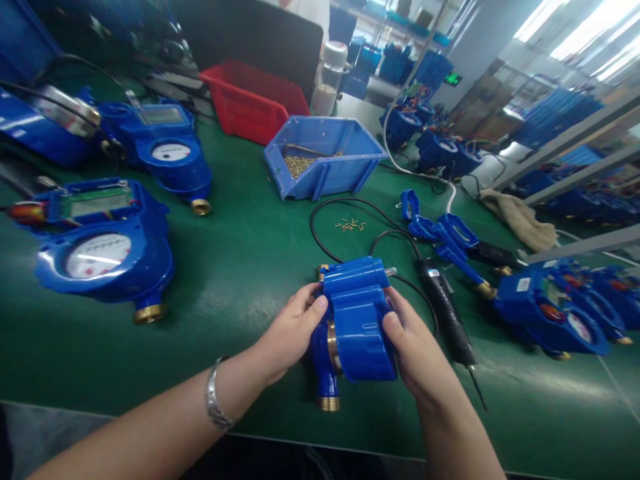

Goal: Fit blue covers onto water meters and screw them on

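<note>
Left hand (pixel 290 331) and right hand (pixel 419 357) clamp the blue meter housing (pixel 359 327); the nearby dial (pixel 97 255) shows blurred print.

right hand (pixel 420 353) fingers behind blue meter (pixel 357 327): hidden | left meter dial (pixel 97 255) print: blurred

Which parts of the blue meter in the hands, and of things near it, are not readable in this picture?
- Head view, blue meter: its sides are covered by the left hand and right hand; its far side is turned from the camera.
- Head view, near-left meter's dial: digits blurred, too small.
- Head view, screws in the blue bin: too small to count.
</note>
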The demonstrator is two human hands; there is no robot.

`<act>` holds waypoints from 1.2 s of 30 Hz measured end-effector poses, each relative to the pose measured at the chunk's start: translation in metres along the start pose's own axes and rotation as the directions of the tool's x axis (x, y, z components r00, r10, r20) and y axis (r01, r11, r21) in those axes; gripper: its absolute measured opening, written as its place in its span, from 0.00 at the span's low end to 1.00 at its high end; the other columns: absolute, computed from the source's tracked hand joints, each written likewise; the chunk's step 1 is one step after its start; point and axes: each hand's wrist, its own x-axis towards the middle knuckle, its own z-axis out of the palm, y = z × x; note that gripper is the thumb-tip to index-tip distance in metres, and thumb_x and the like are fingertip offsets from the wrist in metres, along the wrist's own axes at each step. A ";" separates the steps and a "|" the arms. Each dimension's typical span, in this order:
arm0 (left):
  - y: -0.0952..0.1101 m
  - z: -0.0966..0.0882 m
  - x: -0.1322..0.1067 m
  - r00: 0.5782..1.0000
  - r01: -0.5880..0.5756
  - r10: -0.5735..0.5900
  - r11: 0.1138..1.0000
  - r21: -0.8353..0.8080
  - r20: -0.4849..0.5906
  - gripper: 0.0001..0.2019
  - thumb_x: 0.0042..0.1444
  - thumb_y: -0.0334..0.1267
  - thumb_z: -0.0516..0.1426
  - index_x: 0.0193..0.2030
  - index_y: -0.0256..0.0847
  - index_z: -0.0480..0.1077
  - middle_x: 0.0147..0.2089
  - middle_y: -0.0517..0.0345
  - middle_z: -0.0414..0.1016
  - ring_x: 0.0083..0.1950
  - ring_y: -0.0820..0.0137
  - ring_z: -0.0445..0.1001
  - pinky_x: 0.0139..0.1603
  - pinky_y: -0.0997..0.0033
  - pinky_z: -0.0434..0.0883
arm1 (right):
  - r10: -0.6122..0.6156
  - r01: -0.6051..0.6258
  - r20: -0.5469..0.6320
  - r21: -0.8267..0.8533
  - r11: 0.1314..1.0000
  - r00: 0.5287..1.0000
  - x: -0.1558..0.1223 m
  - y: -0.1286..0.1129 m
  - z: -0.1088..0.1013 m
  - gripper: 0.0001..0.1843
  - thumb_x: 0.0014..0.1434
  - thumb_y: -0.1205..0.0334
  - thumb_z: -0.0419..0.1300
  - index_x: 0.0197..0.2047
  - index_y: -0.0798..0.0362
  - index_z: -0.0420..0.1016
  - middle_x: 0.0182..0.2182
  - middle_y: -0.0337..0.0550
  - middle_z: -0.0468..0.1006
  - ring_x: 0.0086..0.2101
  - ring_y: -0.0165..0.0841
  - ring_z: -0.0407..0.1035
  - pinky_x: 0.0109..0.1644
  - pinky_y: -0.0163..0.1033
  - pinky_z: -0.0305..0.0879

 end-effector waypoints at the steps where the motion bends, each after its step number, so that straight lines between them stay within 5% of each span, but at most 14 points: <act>1: -0.001 0.001 0.000 0.999 0.041 -0.042 0.998 -0.045 -0.006 0.19 0.58 0.44 0.56 0.53 0.38 0.66 0.51 0.49 0.73 0.53 0.63 0.69 0.56 0.62 0.64 | 0.025 -0.025 0.012 0.037 0.999 1.000 -0.001 -0.001 0.000 0.50 0.47 0.34 0.61 0.64 0.56 0.53 0.61 0.57 0.58 0.59 0.50 0.55 0.62 0.56 0.50; 7: 0.006 0.003 0.009 0.977 0.202 -0.181 0.957 -0.209 0.114 0.10 0.55 0.37 0.57 0.37 0.29 0.72 0.33 0.45 0.78 0.34 0.65 0.76 0.42 0.64 0.71 | 0.092 -0.096 0.031 0.168 0.981 0.995 -0.002 -0.010 0.008 0.48 0.47 0.45 0.66 0.65 0.52 0.51 0.61 0.54 0.60 0.55 0.49 0.61 0.57 0.54 0.60; 13: 0.003 0.006 0.013 0.998 0.054 -0.056 0.960 -0.274 -0.001 0.14 0.51 0.38 0.61 0.43 0.33 0.71 0.32 0.54 0.76 0.31 0.69 0.74 0.37 0.67 0.71 | 0.100 -0.094 0.008 0.410 0.907 0.995 -0.008 0.005 0.013 0.34 0.52 0.47 0.62 0.60 0.50 0.63 0.46 0.48 0.76 0.42 0.45 0.73 0.46 0.48 0.70; 18: 0.008 0.006 0.004 0.993 -0.095 0.082 0.982 -0.162 -0.089 0.18 0.45 0.35 0.64 0.44 0.35 0.69 0.30 0.60 0.74 0.30 0.72 0.71 0.33 0.74 0.67 | 0.224 -0.209 0.037 0.539 0.816 0.974 -0.012 0.022 0.018 0.31 0.53 0.40 0.57 0.53 0.52 0.70 0.43 0.50 0.78 0.45 0.48 0.71 0.54 0.56 0.63; 26: 0.013 0.010 -0.002 0.980 -0.191 0.192 0.981 -0.024 0.054 0.28 0.48 0.39 0.61 0.56 0.36 0.60 0.40 0.53 0.74 0.37 0.68 0.72 0.37 0.69 0.68 | 0.099 -0.076 -0.036 0.412 0.908 0.994 -0.015 0.041 0.033 0.35 0.55 0.31 0.45 0.41 0.50 0.78 0.36 0.48 0.80 0.52 0.46 0.67 0.61 0.56 0.55; 32: 0.012 0.011 -0.006 0.976 -0.212 0.212 0.977 -0.014 0.039 0.23 0.48 0.38 0.61 0.52 0.37 0.65 0.33 0.58 0.74 0.33 0.70 0.72 0.34 0.72 0.69 | 0.065 -0.064 0.010 0.351 0.934 0.998 -0.016 0.054 0.034 0.41 0.54 0.28 0.37 0.46 0.48 0.76 0.39 0.49 0.79 0.54 0.46 0.64 0.61 0.58 0.52; 36: 0.013 0.010 -0.012 0.965 -0.261 0.260 0.962 0.080 0.027 0.22 0.48 0.38 0.61 0.51 0.38 0.66 0.31 0.61 0.72 0.30 0.72 0.70 0.32 0.74 0.69 | 0.050 -0.049 0.008 0.428 0.903 0.999 -0.017 0.059 0.033 0.37 0.52 0.27 0.42 0.43 0.46 0.78 0.38 0.48 0.80 0.54 0.47 0.63 0.61 0.59 0.50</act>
